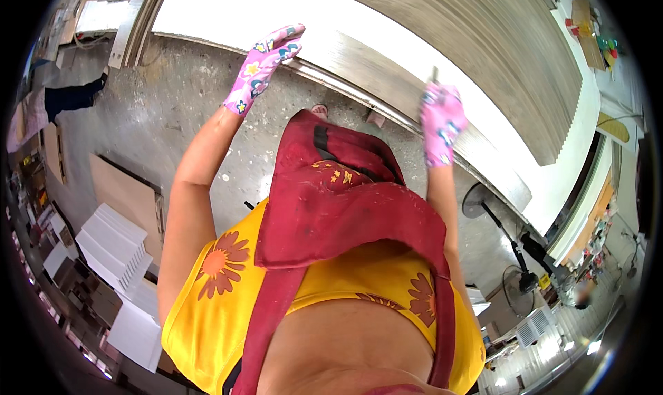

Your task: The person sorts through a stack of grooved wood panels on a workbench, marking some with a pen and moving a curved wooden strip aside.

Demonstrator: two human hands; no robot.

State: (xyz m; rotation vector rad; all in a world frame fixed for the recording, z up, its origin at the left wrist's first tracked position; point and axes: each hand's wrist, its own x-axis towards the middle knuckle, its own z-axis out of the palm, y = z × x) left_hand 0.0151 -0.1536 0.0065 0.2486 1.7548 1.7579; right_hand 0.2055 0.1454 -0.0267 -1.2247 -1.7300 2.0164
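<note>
My left hand, in a pink flowered glove, is at the left end of a grey wood-grain plank. Its fingers are stretched out, touching or just above the plank's near edge. The plank lies along the front of a white work surface. My right hand, gloved the same way and slightly blurred, is closed over the plank farther right. From its top pokes a slim greyish tool; its kind is too blurred to tell.
A stack of grey wood-grain planks lies farther back on the white surface. A standing fan is on the right. White panels and a brown board stand on the left. Another person's dark-clothed leg shows at far left.
</note>
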